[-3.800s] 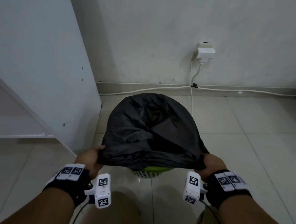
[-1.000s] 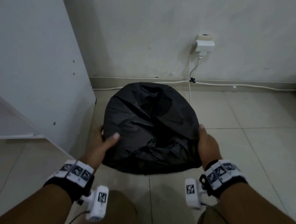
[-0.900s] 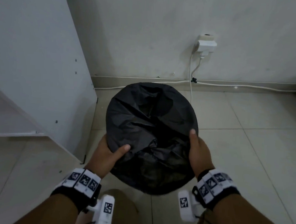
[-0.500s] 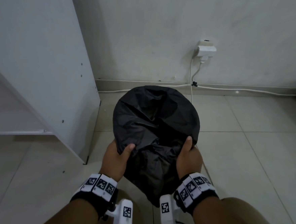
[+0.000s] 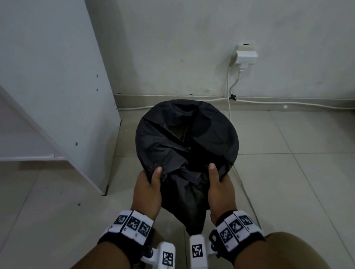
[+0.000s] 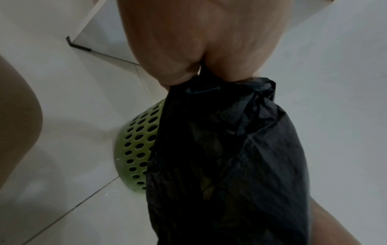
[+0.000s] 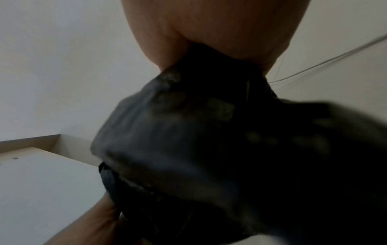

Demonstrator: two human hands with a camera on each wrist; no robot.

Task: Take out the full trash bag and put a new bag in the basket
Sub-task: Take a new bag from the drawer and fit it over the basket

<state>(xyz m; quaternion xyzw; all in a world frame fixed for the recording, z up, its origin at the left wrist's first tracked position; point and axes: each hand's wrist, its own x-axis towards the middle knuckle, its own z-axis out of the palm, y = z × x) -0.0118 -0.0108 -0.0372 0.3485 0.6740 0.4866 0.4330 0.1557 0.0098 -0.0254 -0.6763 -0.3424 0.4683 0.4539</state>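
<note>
A black trash bag (image 5: pixel 184 143) covers the basket's top in the head view, with its near edge gathered toward me. My left hand (image 5: pixel 148 186) grips that gathered plastic on the left and my right hand (image 5: pixel 218 188) grips it on the right, thumbs on top. Seen from the left wrist, the bag (image 6: pixel 230 157) hangs from my pinching fingers (image 6: pixel 180 73), and the green perforated basket (image 6: pixel 136 145) stands on the floor behind it. The right wrist view is blurred: the bag (image 7: pixel 209 140) bunches out of my closed fingers (image 7: pixel 163 49).
A white cabinet panel (image 5: pixel 56 84) stands close on the left, its bottom corner near the basket. A wall socket with a plug (image 5: pixel 245 57) and a white cable (image 5: pixel 229 100) run along the back wall and floor. Tiled floor (image 5: pixel 306 175) lies to the right. My knee (image 5: pixel 302 265) is at lower right.
Both hands slid from the bag's sides to its near edge and drew closer together, bunching the plastic between them. The green rim seen earlier is now hidden in the head view.
</note>
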